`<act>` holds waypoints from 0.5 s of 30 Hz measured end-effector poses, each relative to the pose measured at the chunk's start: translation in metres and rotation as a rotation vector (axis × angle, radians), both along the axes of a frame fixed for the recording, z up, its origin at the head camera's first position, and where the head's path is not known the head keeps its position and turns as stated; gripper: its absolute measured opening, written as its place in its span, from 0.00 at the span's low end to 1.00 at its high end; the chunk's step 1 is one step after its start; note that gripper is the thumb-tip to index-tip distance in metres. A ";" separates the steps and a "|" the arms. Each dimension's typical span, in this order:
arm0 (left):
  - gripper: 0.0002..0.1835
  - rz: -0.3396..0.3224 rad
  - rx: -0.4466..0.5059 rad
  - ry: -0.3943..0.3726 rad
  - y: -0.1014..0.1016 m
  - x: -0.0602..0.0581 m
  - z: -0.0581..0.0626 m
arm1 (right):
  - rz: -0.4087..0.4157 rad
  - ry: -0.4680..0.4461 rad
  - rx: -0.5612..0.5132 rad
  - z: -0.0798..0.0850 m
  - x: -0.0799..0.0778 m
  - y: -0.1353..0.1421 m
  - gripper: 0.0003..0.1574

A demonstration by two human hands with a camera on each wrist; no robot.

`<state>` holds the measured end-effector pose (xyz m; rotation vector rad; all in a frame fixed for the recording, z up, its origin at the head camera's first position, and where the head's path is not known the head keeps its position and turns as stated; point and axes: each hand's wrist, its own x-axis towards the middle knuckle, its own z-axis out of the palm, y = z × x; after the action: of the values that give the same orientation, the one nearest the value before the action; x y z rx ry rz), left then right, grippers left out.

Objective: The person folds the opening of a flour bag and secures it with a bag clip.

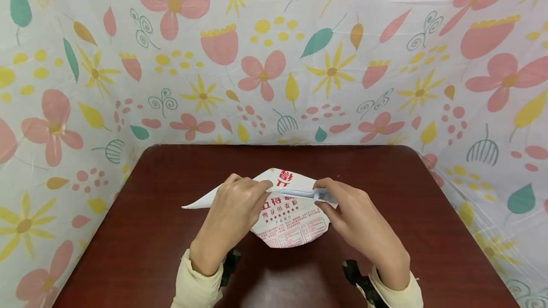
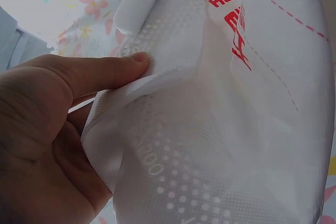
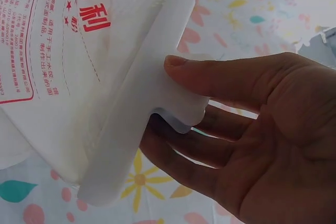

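A white flour bag [image 1: 284, 225] with red printing stands on the table between my hands. My left hand [image 1: 235, 210] pinches a folded part of the bag's top; in the left wrist view, the thumb presses on the white plastic [image 2: 157, 85]. A white bag clip [image 3: 142, 98] lies along the bag's top edge. My right hand [image 1: 361, 215] holds this clip by its handle, thumb on one side and fingers on the other. Whether the clip's jaws are fully closed on the bag cannot be told. The left fingers are partly hidden behind the bag.
The dark red-brown table [image 1: 162, 170] has a rear edge against a flower-patterned cloth [image 1: 265, 75], which also hangs at both sides. Dark wrist straps [image 1: 359, 274] sit at the cream sleeves.
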<state>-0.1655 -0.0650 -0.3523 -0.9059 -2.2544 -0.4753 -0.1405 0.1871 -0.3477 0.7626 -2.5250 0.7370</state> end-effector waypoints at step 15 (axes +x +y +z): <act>0.07 -0.004 0.005 0.005 0.000 -0.001 -0.001 | 0.026 -0.056 -0.048 0.000 -0.003 0.005 0.20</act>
<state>-0.1670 -0.0646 -0.3529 -0.9086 -2.2463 -0.4805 -0.1433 0.1917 -0.3474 0.7699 -2.5415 0.8364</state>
